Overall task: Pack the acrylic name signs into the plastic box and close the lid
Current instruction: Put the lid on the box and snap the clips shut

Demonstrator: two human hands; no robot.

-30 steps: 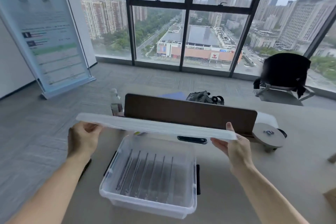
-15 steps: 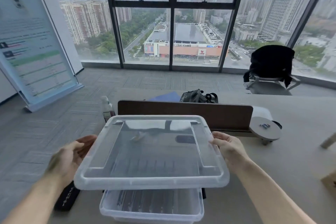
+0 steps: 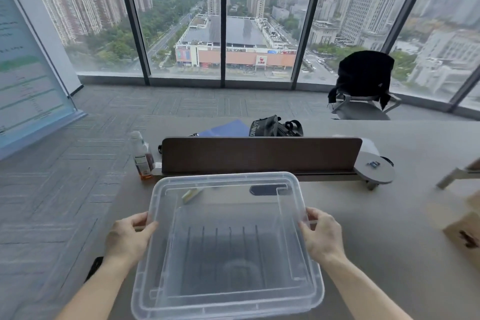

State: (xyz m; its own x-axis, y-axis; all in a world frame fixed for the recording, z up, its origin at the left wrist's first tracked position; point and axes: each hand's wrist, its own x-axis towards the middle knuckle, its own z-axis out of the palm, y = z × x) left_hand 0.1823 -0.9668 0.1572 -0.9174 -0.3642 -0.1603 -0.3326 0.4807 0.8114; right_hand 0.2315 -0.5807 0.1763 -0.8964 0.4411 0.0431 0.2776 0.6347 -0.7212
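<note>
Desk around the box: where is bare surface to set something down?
Widest bare desk lies right of the right hand, between the round base and cardboard box. Crowded: the bottle corner and the strip before the brown divider.

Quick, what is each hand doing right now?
Left hand: closed on the left edge of the clear lid.
Right hand: closed on the lid's right edge.

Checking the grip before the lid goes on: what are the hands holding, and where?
Both hold the clear lid: left hand on its left edge, right hand on its right edge.
</note>
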